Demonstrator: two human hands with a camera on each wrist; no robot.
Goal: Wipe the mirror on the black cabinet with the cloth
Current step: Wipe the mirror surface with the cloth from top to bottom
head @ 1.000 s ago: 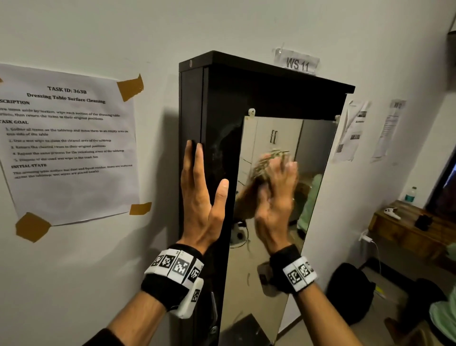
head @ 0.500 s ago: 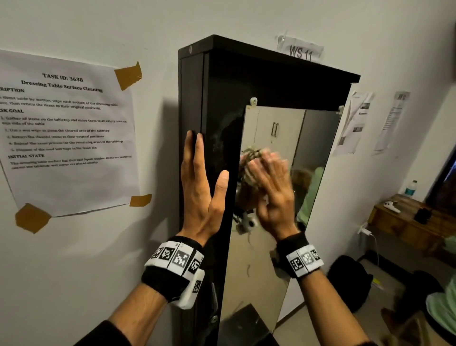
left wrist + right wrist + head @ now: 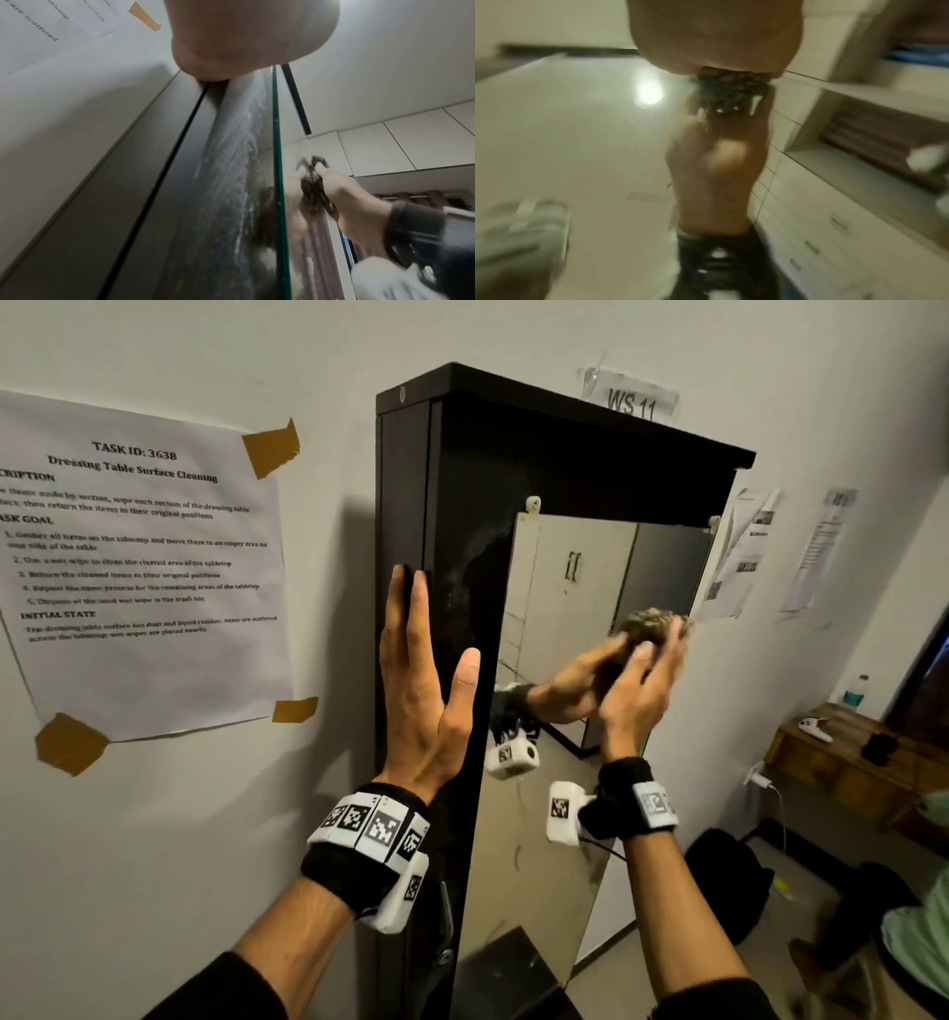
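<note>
While the crumpled dark cloth (image 3: 648, 629) sits bunched under the right hand (image 3: 639, 690), pressed against the tall frameless mirror pane (image 3: 560, 814) near its right edge and well below its top clips, worth spreading the wad flatter so more fabric meets the glass

Fingers of that hand curled round the cloth, gripping it, with the palm pushing it onto the pane; blurred in the right wrist view, so exact finger placement hard to tell

Left hand (image 3: 426, 680) flat and unclenched, fingers straight, braced on the tall narrow black wooden cabinet (image 3: 462, 516) just left of the mirror; holding nothing

Best kept there to steady the cabinet against the push

Judging by the pale smears on the cabinet face beside the mirror's left edge, overlapping strokes from top down, firm but even pressure, easing off near the clips
</note>
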